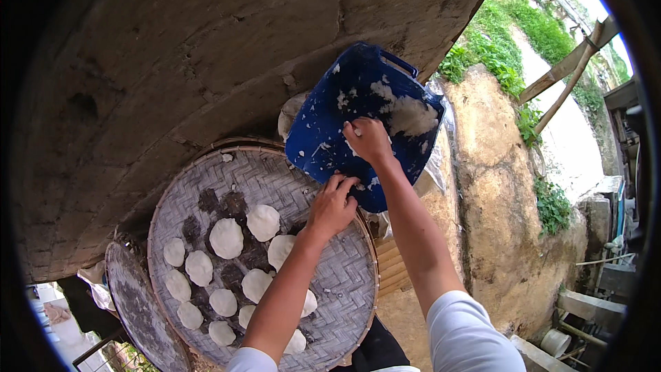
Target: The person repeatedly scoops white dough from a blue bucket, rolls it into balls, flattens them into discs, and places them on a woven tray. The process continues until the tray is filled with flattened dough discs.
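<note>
A blue plastic basin (317,120) stands tilted at the far edge of a round woven bamboo tray (344,289). Inside it, my right hand (370,141) is closed, with a little white dough showing at the fingers. A larger lump of white dough (412,116) sticks to the basin's right side, and crumbs are scattered over its walls. My left hand (332,208) has its fingers bent over the basin's near rim, gripping it. Several flattened white dough rounds (226,238) lie on the tray, some partly hidden behind my left forearm.
A rough block wall (172,48) rises beyond the tray. Another round woven tray (141,303) leans at the lower left. To the right are a stained concrete ledge (492,186), green plants (551,203), and wooden poles (568,72).
</note>
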`<state>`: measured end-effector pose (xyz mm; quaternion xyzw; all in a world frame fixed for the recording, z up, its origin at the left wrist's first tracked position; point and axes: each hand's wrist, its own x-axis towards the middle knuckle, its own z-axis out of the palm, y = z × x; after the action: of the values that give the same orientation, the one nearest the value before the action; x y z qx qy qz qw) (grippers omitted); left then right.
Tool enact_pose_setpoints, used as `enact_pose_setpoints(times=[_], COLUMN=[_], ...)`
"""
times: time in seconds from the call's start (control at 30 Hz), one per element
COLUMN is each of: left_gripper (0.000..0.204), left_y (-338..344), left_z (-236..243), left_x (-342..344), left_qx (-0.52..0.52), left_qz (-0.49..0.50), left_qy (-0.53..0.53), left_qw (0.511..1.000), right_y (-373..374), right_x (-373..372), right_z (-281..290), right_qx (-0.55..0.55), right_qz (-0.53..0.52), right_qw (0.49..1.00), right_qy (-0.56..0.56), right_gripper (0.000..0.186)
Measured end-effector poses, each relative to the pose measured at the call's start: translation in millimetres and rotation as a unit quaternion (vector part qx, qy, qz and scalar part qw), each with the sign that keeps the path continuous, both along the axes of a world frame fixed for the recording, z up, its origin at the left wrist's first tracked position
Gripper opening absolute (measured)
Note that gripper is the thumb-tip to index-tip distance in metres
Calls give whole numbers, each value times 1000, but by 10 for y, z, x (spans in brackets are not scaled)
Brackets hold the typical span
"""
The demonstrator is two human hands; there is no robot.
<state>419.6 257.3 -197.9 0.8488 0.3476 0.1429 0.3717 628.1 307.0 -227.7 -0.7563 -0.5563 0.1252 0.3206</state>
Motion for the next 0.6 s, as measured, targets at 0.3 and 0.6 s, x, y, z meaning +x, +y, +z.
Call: enact_pose_setpoints(times=[0.3, 0.6], left_gripper=[33, 36], left_y=[953, 683], left_z=[-439, -330], left_x=[875, 1457], left_qx=[-71, -370], left_qz=[139, 152], left_qy=[-245, -318], left_qw=[957, 859], right_y=[-171, -227], right_x=[-283, -240], right_z=[-256, -419], right_qx=[255, 294], right_qz=[-433, -357], right_qw=[825, 727], right_qy=[261, 507], right_gripper=[43, 47])
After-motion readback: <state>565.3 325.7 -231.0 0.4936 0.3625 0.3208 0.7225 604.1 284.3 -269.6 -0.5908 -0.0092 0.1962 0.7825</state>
